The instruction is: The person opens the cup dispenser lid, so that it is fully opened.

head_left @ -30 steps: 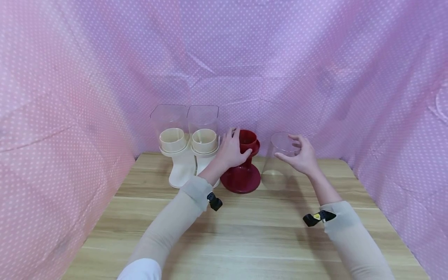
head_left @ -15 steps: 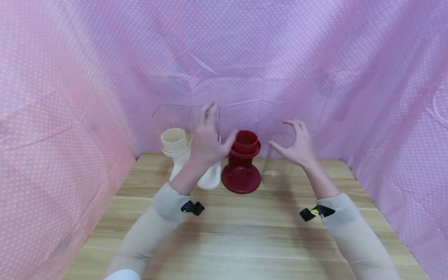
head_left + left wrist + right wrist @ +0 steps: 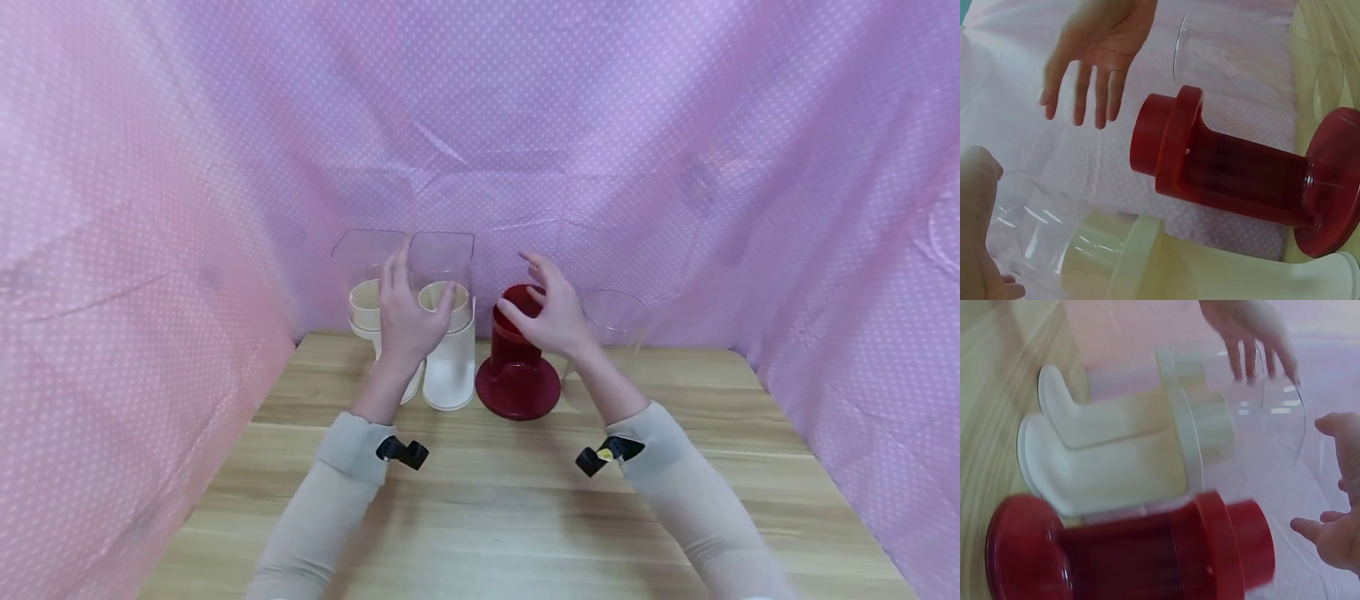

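Note:
Two cream-white dispenser-like stands stand side by side at the back, each with a clear container on top. My left hand (image 3: pixel 408 321) is up in front of them, fingers extended, beside the clear container (image 3: pixel 444 254) of the right white stand (image 3: pixel 450 371). It partly covers the left white stand (image 3: pixel 365 308). A red stand (image 3: pixel 517 387) with a round base and a bare collar on top is to their right. My right hand (image 3: pixel 557 315) hovers at the red collar's height, fingers spread and holding nothing; the left wrist view shows it apart from the collar (image 3: pixel 1152 132).
A clear cylinder (image 3: pixel 626 310) stands upright on the table just right of the red stand, partly behind my right forearm. The wooden table (image 3: pixel 487 517) reaches toward me. Pink dotted cloth (image 3: pixel 480 108) encloses the back and sides.
My left hand has left the red stand and moved left to the white stands. My right hand has moved left from the clear cylinder to the red stand. The stands keep their places.

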The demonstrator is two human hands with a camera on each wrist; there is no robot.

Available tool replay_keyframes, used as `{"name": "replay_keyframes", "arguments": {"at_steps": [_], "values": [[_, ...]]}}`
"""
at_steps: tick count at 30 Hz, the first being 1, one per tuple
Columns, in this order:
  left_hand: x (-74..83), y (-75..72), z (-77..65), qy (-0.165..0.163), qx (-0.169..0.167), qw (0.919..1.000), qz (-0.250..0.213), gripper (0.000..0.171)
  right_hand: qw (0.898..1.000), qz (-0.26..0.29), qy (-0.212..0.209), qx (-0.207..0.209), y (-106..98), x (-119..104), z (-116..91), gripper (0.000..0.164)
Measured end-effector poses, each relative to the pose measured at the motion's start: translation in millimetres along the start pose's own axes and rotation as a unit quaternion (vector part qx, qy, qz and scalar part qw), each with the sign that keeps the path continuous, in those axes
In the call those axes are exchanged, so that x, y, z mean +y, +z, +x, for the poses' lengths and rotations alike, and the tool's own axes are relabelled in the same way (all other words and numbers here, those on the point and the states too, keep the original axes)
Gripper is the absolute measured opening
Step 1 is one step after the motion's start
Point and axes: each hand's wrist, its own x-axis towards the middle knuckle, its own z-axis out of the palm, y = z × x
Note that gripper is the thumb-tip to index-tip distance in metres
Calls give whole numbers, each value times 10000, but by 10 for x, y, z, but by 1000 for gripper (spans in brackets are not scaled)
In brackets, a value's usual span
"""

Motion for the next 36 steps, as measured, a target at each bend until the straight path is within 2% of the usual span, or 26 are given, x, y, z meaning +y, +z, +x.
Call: {"name": "replay_keyframes", "arguments": {"at_steps": [4,8,13,18,22,28,33,36], "values": [[-62,38,-12,-121,-135,9998,-57,90,9998,104,39,-189,182,-68,82,81],[-116,57,-20,-396,-347,9986,-42,92,9988,309,89,-357,354,-93,146,81],[-163,55,-35,-723,-582,9956,85,92,9980,289,96,-556,552,-98,168,81],[-155,42,-29,-678,-680,9953,86,92,9984,458,60,-328,664,-99,167,84],[-109,11,-30,-677,-599,9958,172,92,9977,676,47,13,678,-101,157,81],[42,-106,-50,-608,-449,9969,217,91,9957,873,-104,284,612,-144,71,79],[189,-218,-116,-365,-393,9986,38,89,9932,1069,-158,430,518,-227,-84,81],[289,-279,-179,-94,-391,9991,89,87,9922,1110,-202,539,429,-284,-206,80]]}}
